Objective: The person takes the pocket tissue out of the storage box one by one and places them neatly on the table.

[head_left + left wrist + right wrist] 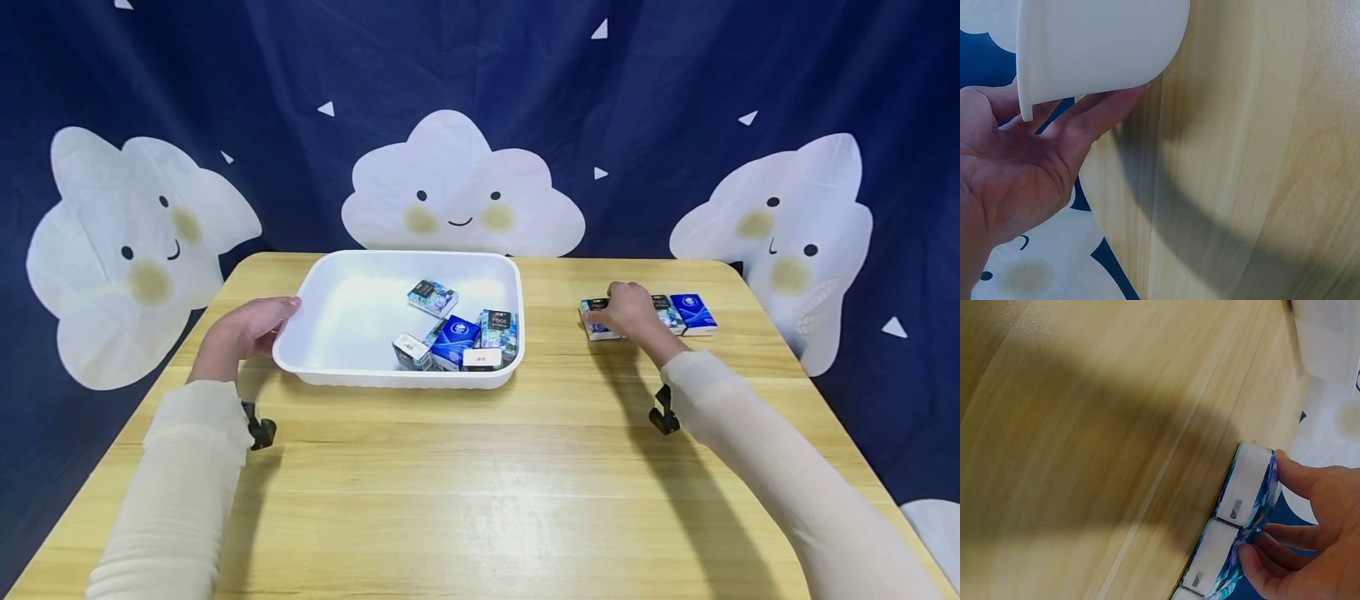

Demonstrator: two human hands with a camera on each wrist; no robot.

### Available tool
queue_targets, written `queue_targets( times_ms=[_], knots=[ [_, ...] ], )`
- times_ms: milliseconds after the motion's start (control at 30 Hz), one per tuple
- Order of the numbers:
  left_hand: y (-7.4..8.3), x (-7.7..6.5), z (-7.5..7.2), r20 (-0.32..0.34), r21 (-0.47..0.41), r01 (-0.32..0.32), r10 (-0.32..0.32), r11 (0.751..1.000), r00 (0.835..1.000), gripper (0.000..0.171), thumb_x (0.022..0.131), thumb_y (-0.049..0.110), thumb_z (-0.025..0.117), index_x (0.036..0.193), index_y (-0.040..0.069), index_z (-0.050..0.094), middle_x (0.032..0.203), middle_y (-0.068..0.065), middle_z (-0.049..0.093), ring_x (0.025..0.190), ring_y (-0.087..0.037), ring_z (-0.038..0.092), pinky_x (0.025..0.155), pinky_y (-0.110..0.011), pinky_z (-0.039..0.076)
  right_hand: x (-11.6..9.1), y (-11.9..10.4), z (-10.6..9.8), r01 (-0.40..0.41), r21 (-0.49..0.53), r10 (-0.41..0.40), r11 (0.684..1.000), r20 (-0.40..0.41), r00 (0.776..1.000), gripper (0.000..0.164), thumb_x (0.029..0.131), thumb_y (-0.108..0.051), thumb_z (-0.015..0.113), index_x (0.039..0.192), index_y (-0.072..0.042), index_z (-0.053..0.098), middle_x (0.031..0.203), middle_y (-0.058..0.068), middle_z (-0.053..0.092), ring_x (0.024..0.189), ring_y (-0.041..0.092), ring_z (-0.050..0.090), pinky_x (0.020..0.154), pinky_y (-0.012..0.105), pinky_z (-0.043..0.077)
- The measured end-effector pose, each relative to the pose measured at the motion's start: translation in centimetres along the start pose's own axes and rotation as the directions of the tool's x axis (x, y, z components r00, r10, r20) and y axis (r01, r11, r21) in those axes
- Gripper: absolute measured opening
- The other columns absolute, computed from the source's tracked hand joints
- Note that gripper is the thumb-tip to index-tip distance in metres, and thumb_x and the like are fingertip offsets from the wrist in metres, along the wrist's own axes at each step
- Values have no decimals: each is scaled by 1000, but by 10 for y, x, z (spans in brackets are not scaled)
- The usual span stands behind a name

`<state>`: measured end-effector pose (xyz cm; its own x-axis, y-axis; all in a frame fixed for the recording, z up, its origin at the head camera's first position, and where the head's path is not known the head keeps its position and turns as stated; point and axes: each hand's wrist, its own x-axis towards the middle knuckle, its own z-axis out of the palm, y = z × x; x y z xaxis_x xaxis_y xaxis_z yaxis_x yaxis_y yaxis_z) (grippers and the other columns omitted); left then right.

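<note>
A white plastic tray (341, 377) stands at the back of the table, left of centre. My left hand (251, 323) holds its left side; in the left wrist view the fingers reach along the underside of the overhanging rim. Inside the tray, several small tissue packs, blue or dark floral, lie in a loose heap at the right, with one floral pack (432, 297) apart from it. To the right, tissue packs lie in a side-by-side row ending in a blue pack (693, 315). My right hand (632, 310) pinches the leftmost floral pack (1249, 481) between thumb and fingers, close against its neighbour (1210, 553).
The wooden table (450, 475) has its far edge just behind the tray. A dark blue curtain (480, 67) with cloud faces hangs behind and at both sides. Black wrist mounts (664, 411) sit under both cream sleeves.
</note>
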<state>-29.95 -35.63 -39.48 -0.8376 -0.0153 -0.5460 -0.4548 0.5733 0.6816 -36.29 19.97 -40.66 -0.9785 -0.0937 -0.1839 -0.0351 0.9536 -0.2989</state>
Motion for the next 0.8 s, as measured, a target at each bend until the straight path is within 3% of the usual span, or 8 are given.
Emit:
queue_targets(
  times_ms=[467,667,800],
  knots=[
    [2,-2,1,-12,-4,3,-3,1000,1000,68,110,46,19,161,0,14,145,-24,40,114,-27,56,85,-30,55,-4,1,2,27,8,-26,1000,-44,999,62,94,-42,71,122,11,56,120,31,60,114,46,55,96,55,47],
    [2,0,1,-13,-20,7,-8,1000,1000,67,110,45,20,162,3,12,145,-23,40,111,-24,58,85,-31,56,-5,3,0,40,7,-40,999,-38,998,63,99,-44,63,125,12,54,122,33,59,111,45,57,93,55,48],
    [2,0,1,-9,-18,10,-10,1000,1000,67,111,45,20,162,2,13,145,-24,40,112,-25,57,85,-31,56,-6,2,-4,45,3,-45,999,-25,999,64,103,-42,55,135,14,50,132,35,55,122,50,52,101,57,46]
  ],
)
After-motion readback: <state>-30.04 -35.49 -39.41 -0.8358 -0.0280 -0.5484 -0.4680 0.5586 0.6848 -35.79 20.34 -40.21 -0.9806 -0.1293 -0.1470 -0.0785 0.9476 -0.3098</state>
